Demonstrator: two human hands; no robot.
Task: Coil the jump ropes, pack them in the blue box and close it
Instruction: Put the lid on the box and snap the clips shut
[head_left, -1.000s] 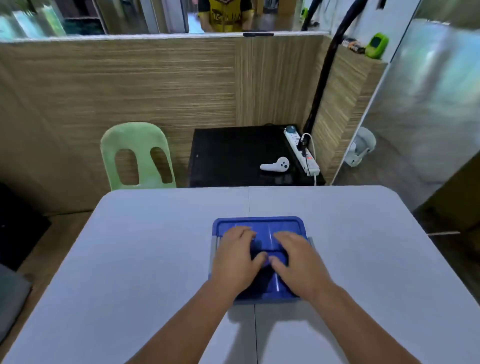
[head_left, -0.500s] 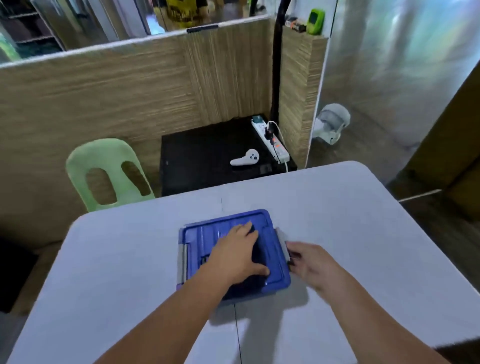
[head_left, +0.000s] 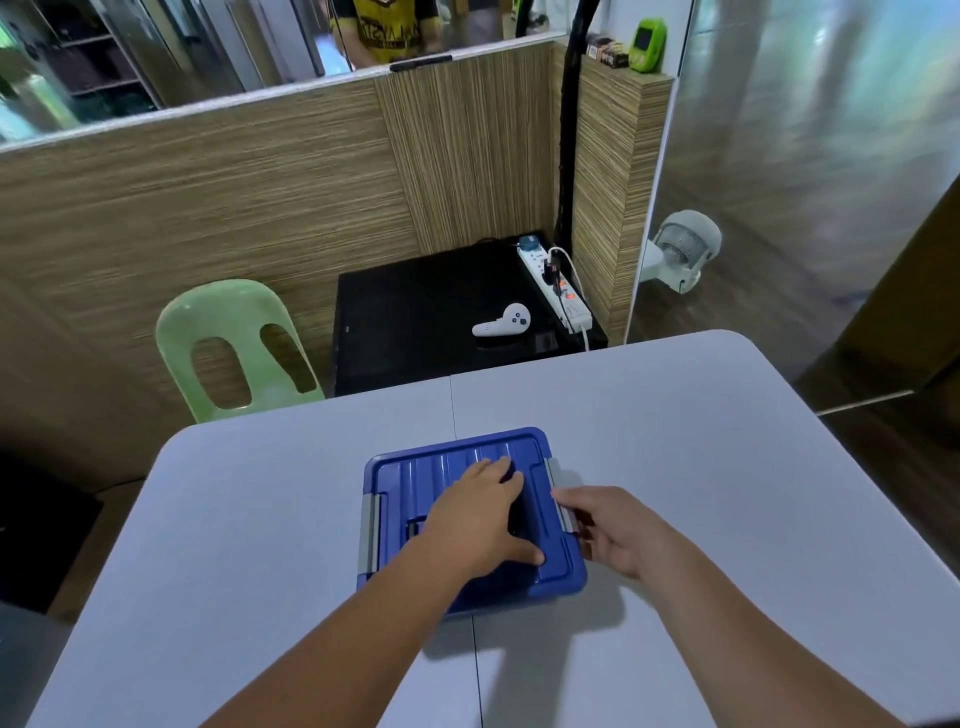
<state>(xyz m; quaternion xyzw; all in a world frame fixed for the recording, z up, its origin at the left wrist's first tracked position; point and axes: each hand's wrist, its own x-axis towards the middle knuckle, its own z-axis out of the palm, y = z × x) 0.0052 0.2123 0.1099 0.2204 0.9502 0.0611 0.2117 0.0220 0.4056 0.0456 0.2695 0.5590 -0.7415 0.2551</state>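
Observation:
The blue box (head_left: 415, 483) sits in the middle of the pale table (head_left: 675, 441) with its ribbed lid on. My left hand (head_left: 478, 519) lies flat on the lid, fingers spread, pressing down. My right hand (head_left: 608, 525) is at the box's right side, its fingers curled at the grey latch (head_left: 561, 499) there. A second grey latch (head_left: 370, 535) shows on the left side. No jump rope is visible; the lid hides the inside.
A green plastic chair (head_left: 234, 343) stands beyond the table's far left. A black side table (head_left: 426, 312) behind holds a white controller (head_left: 504, 322) and a power strip (head_left: 556, 280). A small fan (head_left: 685, 244) sits on the floor at right. A person stands behind the partition.
My right hand left the lid and went to the latch on the right side. My left hand stayed on the lid. The head view swung a little.

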